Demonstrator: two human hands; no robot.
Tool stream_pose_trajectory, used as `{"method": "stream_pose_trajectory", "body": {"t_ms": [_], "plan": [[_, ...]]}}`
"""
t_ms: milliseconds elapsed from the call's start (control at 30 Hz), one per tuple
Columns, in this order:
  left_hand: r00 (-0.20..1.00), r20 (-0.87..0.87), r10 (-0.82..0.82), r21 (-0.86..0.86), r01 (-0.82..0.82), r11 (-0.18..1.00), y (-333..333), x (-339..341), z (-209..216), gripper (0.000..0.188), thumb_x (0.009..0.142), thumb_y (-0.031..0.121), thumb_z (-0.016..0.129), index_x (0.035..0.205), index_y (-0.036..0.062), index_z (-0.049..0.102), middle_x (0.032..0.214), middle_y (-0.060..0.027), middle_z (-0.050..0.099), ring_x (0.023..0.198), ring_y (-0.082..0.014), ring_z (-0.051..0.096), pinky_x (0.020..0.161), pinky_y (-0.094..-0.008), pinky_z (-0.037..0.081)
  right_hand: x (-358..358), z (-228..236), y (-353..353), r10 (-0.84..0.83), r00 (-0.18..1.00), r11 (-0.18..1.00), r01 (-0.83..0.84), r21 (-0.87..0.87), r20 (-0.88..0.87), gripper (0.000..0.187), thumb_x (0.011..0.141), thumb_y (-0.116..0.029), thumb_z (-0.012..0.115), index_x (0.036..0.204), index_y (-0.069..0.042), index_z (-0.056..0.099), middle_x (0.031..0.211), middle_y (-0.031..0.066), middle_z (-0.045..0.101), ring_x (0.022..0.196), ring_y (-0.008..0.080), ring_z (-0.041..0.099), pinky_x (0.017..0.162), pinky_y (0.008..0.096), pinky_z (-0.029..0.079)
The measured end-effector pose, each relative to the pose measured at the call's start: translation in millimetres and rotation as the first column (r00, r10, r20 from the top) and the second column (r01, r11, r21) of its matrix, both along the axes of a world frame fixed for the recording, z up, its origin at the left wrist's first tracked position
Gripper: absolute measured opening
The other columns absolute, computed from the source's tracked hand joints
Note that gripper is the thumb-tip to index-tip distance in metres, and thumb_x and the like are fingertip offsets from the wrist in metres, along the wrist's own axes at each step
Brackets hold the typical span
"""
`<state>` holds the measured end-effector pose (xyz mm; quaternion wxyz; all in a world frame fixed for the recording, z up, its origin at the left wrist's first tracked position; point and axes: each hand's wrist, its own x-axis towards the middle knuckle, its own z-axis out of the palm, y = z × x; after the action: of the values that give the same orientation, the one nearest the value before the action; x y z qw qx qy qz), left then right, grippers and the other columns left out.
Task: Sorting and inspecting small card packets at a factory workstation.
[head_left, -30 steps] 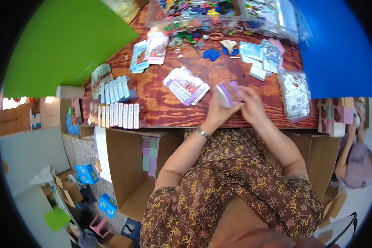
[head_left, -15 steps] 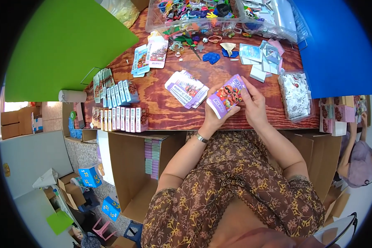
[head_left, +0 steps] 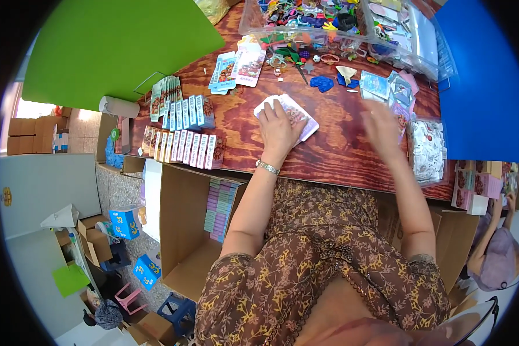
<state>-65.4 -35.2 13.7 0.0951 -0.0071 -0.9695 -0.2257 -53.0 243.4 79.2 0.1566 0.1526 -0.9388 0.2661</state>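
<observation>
My left hand [head_left: 278, 128] lies on a small pile of flat, unfolded printed cartons [head_left: 307, 120], white and lilac, on the wooden table. Its fingers stretch over the top carton and seem to press it rather than grip it. Over the table's right part, my right hand [head_left: 382, 128] is smeared by motion, so its fingers are unclear. Just beyond it a purple printed box [head_left: 401, 117] shows in part, beside loose cards [head_left: 376, 85]; whether my hand touches the box I cannot tell.
Rows of filled boxes [head_left: 181, 149] stand at left, near flat cartons [head_left: 249, 64]. A clear bin of small toys [head_left: 305, 20] is at the back, with loose trinkets [head_left: 322, 83] before it. A packed bag [head_left: 427, 151] lies right. Green [head_left: 121, 52] and blue panels [head_left: 484, 81] flank the table.
The purple box has left my left hand and now shows near the cards at right. My left hand has moved onto the flat cartons; my right hand has swung right. The view has shifted.
</observation>
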Motion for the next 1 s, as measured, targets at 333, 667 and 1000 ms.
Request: {"method": "stream_pose_trajectory", "body": {"t_ms": [333,667,1000], "plan": [[0.997,0.006,0.081,0.341,-0.079,0.937,-30.2,7.7,-24.1,0.077,0.086,0.026,0.076,0.144,-0.0082,0.038,0.145,-0.0334,0.043,0.136,-0.0446,0.044,0.112,-0.0453,0.038,-22.4,-87.7,-138.1,0.174,0.951,0.976,-0.133,-0.17,0.256,0.043,0.084,-0.027,0.077,0.116,-0.003,0.062,0.095,0.02,0.071,0.086,0.0372,0.069,0.073,0.0452,0.054],[0.996,-0.081,-0.041,0.237,0.059,0.97,-24.4,12.1,1.3,0.068,0.089,0.025,0.072,0.14,-0.0105,0.043,0.128,-0.0313,0.057,0.117,-0.0472,0.054,0.1,-0.0503,0.045,-0.4,-82.2,-125.2,0.087,0.866,0.954,0.07,-0.293,0.492,0.031,0.086,-0.035,0.075,0.09,-0.006,0.065,0.075,0.0149,0.071,0.071,0.0346,0.071,0.065,0.0472,0.054],[0.997,0.02,0.074,0.464,-0.075,0.883,-24.4,20.9,-2.3,0.074,0.089,0.029,0.073,0.143,-0.0093,0.039,0.129,-0.032,0.056,0.121,-0.0441,0.057,0.099,-0.0484,0.047,0.4,-75.6,-133.5,-0.015,0.883,0.986,0.09,-0.137,0.469,0.037,0.085,-0.041,0.075,0.088,-0.007,0.061,0.076,0.0138,0.071,0.072,0.0362,0.07,0.063,0.0507,0.052]]}}
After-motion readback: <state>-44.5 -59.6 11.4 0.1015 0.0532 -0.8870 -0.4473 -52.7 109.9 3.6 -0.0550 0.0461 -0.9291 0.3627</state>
